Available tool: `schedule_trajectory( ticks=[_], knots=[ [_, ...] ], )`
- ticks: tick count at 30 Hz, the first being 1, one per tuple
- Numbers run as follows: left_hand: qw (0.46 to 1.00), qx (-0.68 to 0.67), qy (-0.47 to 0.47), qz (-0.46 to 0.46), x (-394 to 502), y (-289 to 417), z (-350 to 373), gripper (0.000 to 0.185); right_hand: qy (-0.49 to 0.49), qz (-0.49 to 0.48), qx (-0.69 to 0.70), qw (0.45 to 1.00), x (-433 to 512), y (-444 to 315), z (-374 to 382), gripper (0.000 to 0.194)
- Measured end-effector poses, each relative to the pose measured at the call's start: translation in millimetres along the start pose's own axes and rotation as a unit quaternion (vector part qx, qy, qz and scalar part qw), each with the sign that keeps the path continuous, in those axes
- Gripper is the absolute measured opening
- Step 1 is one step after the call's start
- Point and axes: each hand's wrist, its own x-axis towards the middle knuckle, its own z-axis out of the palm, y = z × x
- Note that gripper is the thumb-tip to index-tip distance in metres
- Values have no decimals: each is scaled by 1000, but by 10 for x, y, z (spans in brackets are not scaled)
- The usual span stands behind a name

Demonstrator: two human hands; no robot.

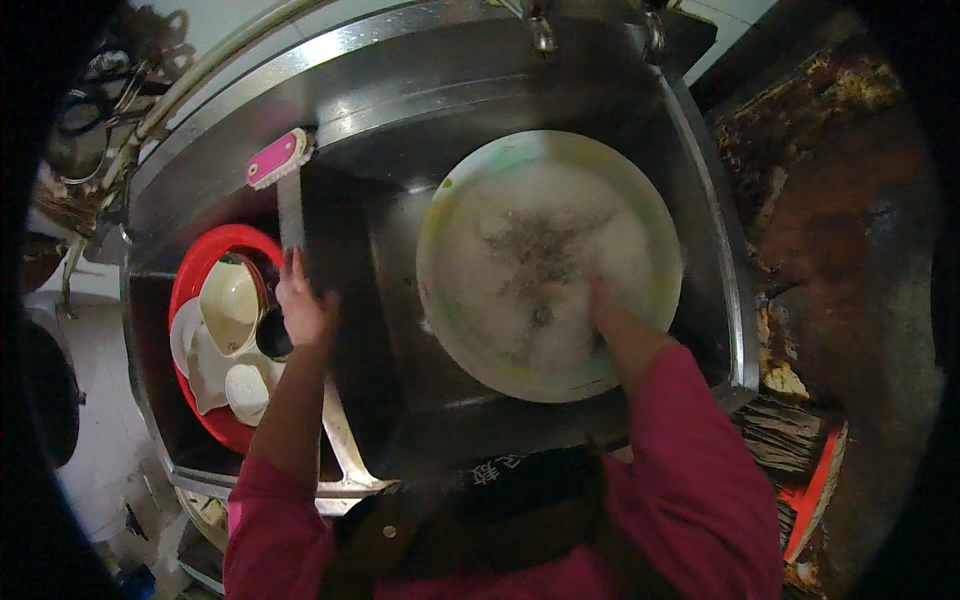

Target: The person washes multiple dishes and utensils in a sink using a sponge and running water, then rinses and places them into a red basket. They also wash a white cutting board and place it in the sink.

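Observation:
My left hand (303, 311) is over the steel divider (291, 210) between two sink compartments, beside the red plastic basin (182, 300). Its thumb and fingers are apart and nothing shows in them. In the right compartment, a large round pale basin (433, 330) holds cloudy, foamy water (517, 187). My right hand (606, 304) dips into this water; its fingers are blurred and mostly hidden, so any hold is unseen. Dark bits (540, 247) float or lie in the middle of the water. A pink-backed scrub brush (274, 159) rests at the divider's far end.
Inside the red basin are a cream leaf-shaped dish (231, 300), a small white cup or bowl (247, 388) and other dishes. A tap (543, 34) overhangs the back of the sink. Right of the sink's steel rim (705, 187) is a stained brown surface (847, 247).

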Motion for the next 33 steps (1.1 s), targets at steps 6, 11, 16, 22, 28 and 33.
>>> schedule_trajectory(
  ticks=[6,11,16,22,28,33],
  knots=[
    [998,11,5,60,71,-101,96,69,-10,-24,-38,999,466,21,712,43],
    [998,27,-1,65,109,-97,91,64,-34,-38,-152,987,592,395,1284,45],
    [996,45,-2,77,127,-64,75,63,-89,-48,-335,937,367,769,1448,46],
    [999,-14,15,49,96,-131,82,69,-157,-71,-536,826,-266,833,863,48],
    [979,-167,103,51,-31,-223,31,71,-162,-133,-716,666,-744,498,173,49],
    [944,-276,173,-48,-564,-589,-278,63,-59,-271,-686,672,-841,314,-23,40]
  ],
)
